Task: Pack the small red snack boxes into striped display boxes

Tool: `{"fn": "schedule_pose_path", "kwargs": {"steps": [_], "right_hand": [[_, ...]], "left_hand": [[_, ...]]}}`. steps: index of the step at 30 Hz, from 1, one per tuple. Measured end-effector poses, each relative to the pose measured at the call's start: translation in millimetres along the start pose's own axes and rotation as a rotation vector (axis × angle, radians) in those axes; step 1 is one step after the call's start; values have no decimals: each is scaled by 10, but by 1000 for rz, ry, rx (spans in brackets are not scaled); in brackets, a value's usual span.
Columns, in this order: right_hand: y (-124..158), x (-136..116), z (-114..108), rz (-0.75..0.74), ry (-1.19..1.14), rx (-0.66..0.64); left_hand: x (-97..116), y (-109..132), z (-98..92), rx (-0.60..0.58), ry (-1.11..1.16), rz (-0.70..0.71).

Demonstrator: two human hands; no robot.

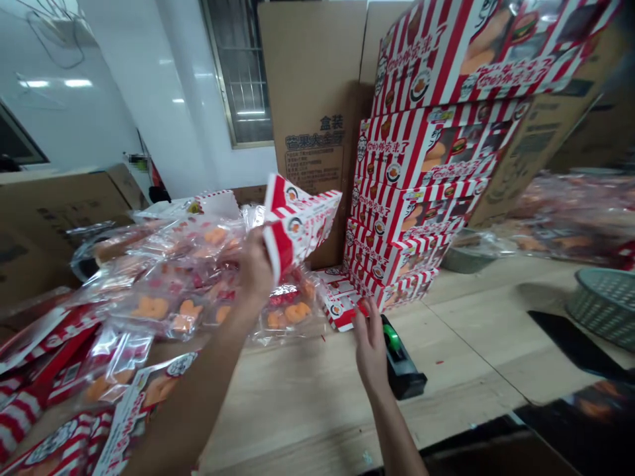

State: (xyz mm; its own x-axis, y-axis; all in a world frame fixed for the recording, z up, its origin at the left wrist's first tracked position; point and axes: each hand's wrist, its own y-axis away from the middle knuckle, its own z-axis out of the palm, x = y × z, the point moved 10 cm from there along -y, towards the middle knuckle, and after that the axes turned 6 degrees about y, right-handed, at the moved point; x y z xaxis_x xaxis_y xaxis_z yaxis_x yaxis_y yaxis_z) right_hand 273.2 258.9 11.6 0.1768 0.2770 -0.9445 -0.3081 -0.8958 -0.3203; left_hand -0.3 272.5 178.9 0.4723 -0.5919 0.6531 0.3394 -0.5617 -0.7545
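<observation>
My left hand (255, 268) is closed round one edge of a folded red-and-white printed carton (300, 228), raised above the packets. Beneath it lie several clear plastic packets (186, 314) with orange toy food pieces inside. My right hand (371, 344) is stretched forward low over the table, its fingers extended and slightly apart. Close by its fingertips is another red-and-white carton (340, 301), lying at the foot of the box stack; contact between them is unclear. Just right of that hand stands a black tape dispenser (404, 367) with a green roll core.
Striped window boxes (391, 205) are stacked tall at the right, before upright brown cardboard (312, 73). Striped printed packaging (54, 436) covers the table's left front. A green basket (608, 304) and a black flat object (575, 344) sit far right on the wooden table (292, 410).
</observation>
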Motion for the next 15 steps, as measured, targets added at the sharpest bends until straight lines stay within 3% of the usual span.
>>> {"fn": "schedule_pose_path", "kwargs": {"steps": [1,4,7,10,13,15], "right_hand": [[-15,-174,102,-55,-42,-88],[-127,-496,413,-154,-141,-300],[-310,-366,486,-129,-83,-243],[-387,-23,402,-99,25,-124],[-419,349,198,-19,51,29],[-475,475,153,7,53,61]], "left_hand": [[48,76,288,-54,-205,52],[50,418,1070,-233,-414,123],[-25,826,1640,-448,-501,191],[-102,1129,1892,-628,-546,280],[-91,1336,1901,-781,-564,396],[-31,1471,1833,-896,-557,483]]}}
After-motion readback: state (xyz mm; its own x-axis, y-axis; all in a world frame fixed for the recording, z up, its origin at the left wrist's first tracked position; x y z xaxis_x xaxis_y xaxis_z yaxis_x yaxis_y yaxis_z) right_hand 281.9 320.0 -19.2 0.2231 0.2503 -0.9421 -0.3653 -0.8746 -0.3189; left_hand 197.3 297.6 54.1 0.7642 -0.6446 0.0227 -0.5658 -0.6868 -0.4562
